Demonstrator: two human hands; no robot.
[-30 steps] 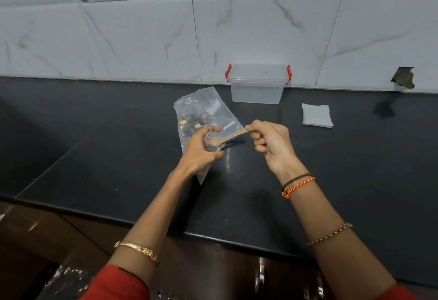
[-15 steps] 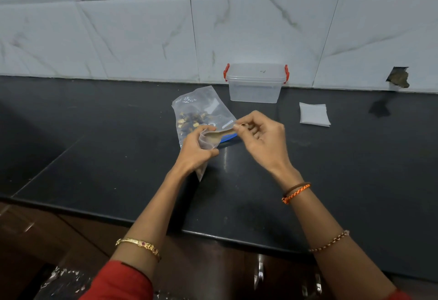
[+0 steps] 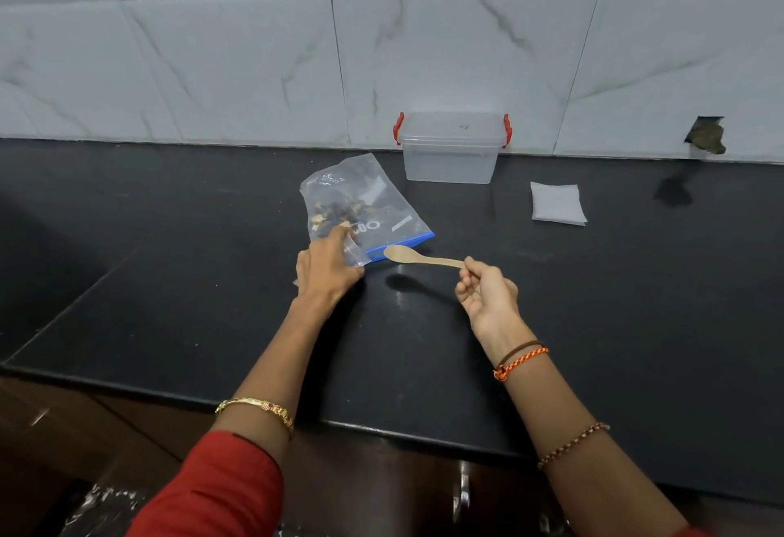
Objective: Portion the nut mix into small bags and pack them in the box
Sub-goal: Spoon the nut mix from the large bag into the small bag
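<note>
A clear zip bag (image 3: 373, 197) with a blue seal strip lies on the black counter (image 3: 594, 303), with a nut mix (image 3: 335, 214) inside it. My left hand (image 3: 329, 269) holds a small clear bag (image 3: 354, 250) at the big bag's near corner. My right hand (image 3: 488, 294) pinches the handle of a wooden spoon (image 3: 420, 257), whose empty bowl hovers by the blue strip. A clear plastic box (image 3: 452, 150) with red latches and its lid on stands against the wall.
A stack of small white bags (image 3: 556, 203) lies right of the box. A marble-tiled wall (image 3: 254, 69) backs the counter, with a broken hole (image 3: 706, 135) at the right. The counter's front edge runs below my forearms.
My hands were together at the small bag's mouth with the spoon. Now my right hand has drawn the spoon out to the right, and my left hand has lowered the small bag to the counter.
</note>
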